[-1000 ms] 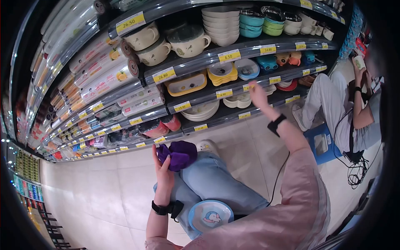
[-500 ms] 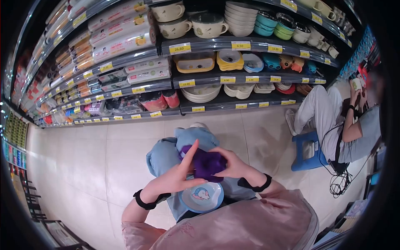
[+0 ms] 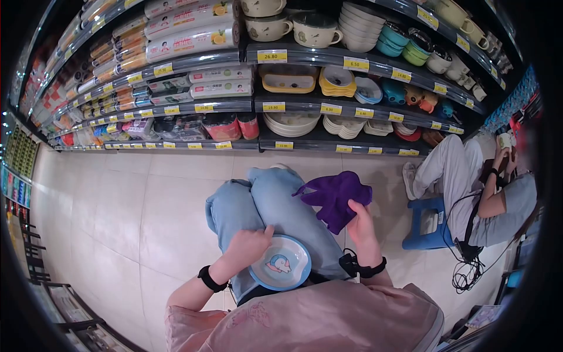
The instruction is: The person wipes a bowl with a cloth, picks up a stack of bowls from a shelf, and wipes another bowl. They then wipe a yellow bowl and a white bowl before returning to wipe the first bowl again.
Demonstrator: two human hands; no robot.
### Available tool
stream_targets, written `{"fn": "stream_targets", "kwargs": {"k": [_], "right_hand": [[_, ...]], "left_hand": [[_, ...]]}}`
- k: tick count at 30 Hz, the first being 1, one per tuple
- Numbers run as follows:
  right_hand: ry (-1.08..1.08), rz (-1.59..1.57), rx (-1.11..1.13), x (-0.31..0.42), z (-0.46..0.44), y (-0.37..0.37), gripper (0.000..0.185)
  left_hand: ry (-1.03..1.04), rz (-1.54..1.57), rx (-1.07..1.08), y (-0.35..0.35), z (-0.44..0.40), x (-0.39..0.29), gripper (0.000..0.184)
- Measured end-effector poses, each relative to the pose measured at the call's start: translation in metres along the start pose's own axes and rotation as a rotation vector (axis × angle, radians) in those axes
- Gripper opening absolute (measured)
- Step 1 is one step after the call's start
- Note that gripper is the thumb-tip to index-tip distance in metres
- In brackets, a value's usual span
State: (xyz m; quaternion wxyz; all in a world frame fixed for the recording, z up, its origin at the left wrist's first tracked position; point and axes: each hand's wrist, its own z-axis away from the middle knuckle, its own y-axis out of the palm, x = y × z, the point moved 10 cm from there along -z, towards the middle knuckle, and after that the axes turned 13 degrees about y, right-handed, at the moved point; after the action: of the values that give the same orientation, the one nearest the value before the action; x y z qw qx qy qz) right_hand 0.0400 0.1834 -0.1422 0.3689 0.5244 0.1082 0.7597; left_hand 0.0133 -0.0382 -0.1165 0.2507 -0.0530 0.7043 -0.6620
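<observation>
My right hand [image 3: 362, 230] pinches a crumpled purple cloth [image 3: 343, 199] by its lower right side, lifted over the right of my lap. Loose points of the cloth hang out to the left. A shallow bowl [image 3: 302, 258] with a blue rim and a cartoon animal on its bottom rests on my lap. At the bowl's upper left rim is my left hand [image 3: 249, 245], its fingers curled closed. Whether those fingers grip the rim or anything else is hidden.
Shelves ahead carry bowls [image 3: 359, 29], yellow trays [image 3: 287, 79], lidded mugs [image 3: 316, 29] and rolls in wrappers [image 3: 187, 38]. To the right a person [image 3: 457, 182] sits by a blue stool [image 3: 423, 223], with black cables [image 3: 469, 273] on the floor.
Both hands were together on the bunched purple cloth above the bowl. The right hand has carried the cloth up and right, where it hangs looser. My left hand let go and dropped to the bowl's rim.
</observation>
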Motion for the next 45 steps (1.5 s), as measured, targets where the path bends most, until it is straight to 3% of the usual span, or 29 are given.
{"fn": "stream_targets", "kwargs": {"k": [6, 9, 10, 13, 15, 16, 18, 20, 22, 24, 26, 27, 28, 29, 31, 37, 41, 43, 45], "right_hand": [[0.056, -0.028, 0.008, -0.005, -0.001, 0.008, 0.041], [0.026, -0.063, 0.002, -0.013, -0.006, -0.007, 0.047], [0.028, -0.061, 0.001, -0.016, -0.006, -0.009, 0.047], [-0.173, -0.019, 0.015, 0.001, -0.003, -0.007, 0.049], [-0.450, 0.047, 0.121, 0.031, 0.010, 0.014, 0.052], [-0.514, 0.036, 0.146, 0.044, 0.015, 0.025, 0.053], [-0.552, 0.014, 0.143, 0.052, 0.007, 0.030, 0.052], [-0.592, -0.009, 0.139, 0.051, -0.001, 0.026, 0.052], [-0.667, 0.172, 0.097, 0.045, -0.013, 0.022, 0.049], [-0.865, 0.945, 0.000, 0.060, 0.002, 0.088, 0.050], [-1.132, 1.256, -0.281, 0.054, 0.007, 0.111, 0.056], [-0.951, 1.564, -0.295, 0.052, -0.004, 0.133, 0.058], [-0.933, 1.639, -0.245, 0.041, -0.010, 0.141, 0.057], [-0.909, 1.715, -0.210, 0.031, -0.017, 0.143, 0.056], [-0.854, 1.617, -0.017, 0.001, -0.043, 0.126, 0.056], [-0.733, 1.648, -0.017, 0.003, -0.038, 0.148, 0.071], [-0.719, 1.683, -0.041, 0.003, -0.046, 0.153, 0.088], [-0.519, 1.597, 0.076, 0.001, -0.050, 0.151, 0.087], [-0.568, 1.542, 0.060, 0.004, -0.051, 0.145, 0.077]], "left_hand": [[0.093, 0.126, 0.043, -0.006, -0.004, -0.003, 0.022], [0.028, 0.325, 0.071, -0.027, -0.007, 0.000, 0.020], [-0.062, 0.424, -0.025, -0.037, -0.005, 0.014, 0.020], [-0.182, 0.515, -0.143, -0.053, -0.005, 0.050, 0.023], [-0.372, 0.856, -0.253, -0.045, -0.006, 0.081, 0.022], [-0.366, 0.856, -0.257, -0.041, -0.013, 0.090, 0.022], [-0.379, 0.933, -0.461, -0.049, -0.024, 0.110, 0.019], [-0.431, 1.058, -0.487, -0.052, -0.037, 0.114, 0.018], [-0.476, 1.178, -0.511, -0.050, -0.051, 0.120, 0.019], [-0.444, 1.321, -0.415, -0.027, -0.075, 0.121, 0.042], [-0.363, 1.353, -0.395, -0.023, -0.091, 0.112, 0.046], [-0.294, 1.384, -0.377, -0.021, -0.098, 0.104, 0.051], [-0.234, 1.370, -0.311, -0.012, -0.102, 0.104, 0.064], [-0.276, 1.388, -0.289, -0.006, -0.101, 0.106, 0.064], [-0.257, 1.444, -0.242, 0.006, -0.102, 0.108, 0.063], [-0.194, 1.472, -0.208, 0.006, -0.105, 0.109, 0.062], [-0.239, 1.448, -0.298, 0.011, -0.100, 0.118, 0.061], [-0.194, 1.520, -0.337, 0.011, -0.102, 0.117, 0.063], [-0.147, 1.514, -0.351, 0.004, -0.104, 0.108, 0.065]]}}
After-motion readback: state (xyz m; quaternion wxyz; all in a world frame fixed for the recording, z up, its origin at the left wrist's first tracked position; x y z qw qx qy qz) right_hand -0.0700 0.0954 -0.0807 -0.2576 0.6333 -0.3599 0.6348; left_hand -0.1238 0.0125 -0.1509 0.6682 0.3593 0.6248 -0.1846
